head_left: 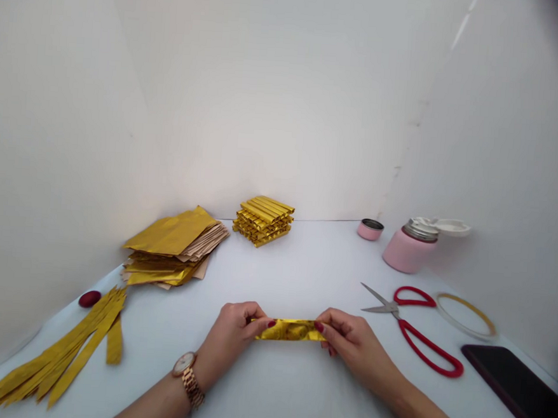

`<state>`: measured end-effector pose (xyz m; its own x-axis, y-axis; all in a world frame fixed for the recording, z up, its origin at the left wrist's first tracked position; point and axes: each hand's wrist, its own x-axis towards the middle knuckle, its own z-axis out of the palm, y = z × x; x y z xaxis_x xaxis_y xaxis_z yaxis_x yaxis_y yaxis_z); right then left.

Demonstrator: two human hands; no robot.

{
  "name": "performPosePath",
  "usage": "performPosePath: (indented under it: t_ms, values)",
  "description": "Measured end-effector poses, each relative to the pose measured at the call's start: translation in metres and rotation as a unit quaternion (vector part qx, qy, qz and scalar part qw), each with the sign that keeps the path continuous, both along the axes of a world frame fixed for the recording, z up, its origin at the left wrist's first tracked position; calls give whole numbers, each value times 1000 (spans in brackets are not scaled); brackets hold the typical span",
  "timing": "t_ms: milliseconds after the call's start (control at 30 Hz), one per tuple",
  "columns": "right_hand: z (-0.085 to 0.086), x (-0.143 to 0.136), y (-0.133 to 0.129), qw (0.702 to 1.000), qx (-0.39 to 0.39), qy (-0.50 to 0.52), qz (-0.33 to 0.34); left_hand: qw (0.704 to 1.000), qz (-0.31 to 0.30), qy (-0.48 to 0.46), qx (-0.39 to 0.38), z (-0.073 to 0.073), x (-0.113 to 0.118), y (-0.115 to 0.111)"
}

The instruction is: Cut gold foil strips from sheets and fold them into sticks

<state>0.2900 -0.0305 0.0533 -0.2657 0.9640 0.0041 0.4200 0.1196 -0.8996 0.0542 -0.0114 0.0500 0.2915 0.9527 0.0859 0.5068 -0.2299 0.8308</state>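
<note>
- Your left hand (245,321) is pinching one end of a gold foil strip (294,330), thumb closed against fingers.
- Your right hand (344,333) is pinching the other end likewise.
- The gold foil strip is stretching between them, well in from the tabletop's (274,275) far edge.
- Folded gold bars (263,222) are sitting stacked at that far edge.
- Cut gold strips (78,348) are fanning along the left edge.
- Red-handled scissors (395,309) are lying open toward the right edge.
</note>
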Motion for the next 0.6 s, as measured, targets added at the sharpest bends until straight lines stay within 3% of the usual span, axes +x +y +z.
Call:
performPosePath:
  t_ms: [267, 433, 600]
  values:
    - [-5, 2, 3, 998, -46, 30, -6, 997, -26, -61, -44, -1, -5, 5]
    - [-8, 3, 2, 999, -29, 31, -14, 986, -36, -118, -115, -10, -6, 10]
    - [-8, 6, 2, 999, -10, 34, -7, 977, -33, -151, -148, -9, -4, 8]
